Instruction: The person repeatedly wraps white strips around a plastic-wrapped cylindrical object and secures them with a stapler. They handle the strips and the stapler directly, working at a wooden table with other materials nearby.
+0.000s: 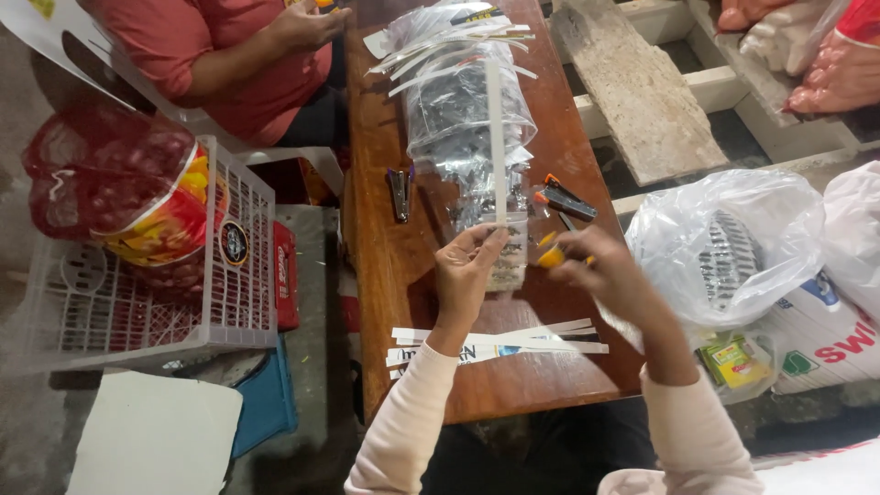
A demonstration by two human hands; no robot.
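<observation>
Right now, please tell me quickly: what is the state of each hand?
Left hand: closed on a small clear packet with a long white strip.
Right hand: closed on a small yellow tool.

Clear packet (507, 252) w/ long white strip at table (403, 275) centre; clear bag (458, 101) of packets behind it. White label strips (495, 344) near edge. Red sack (119, 188) in crate (243, 266), left. White bag (724, 243), small green-yellow pack (731, 359) right.
</observation>
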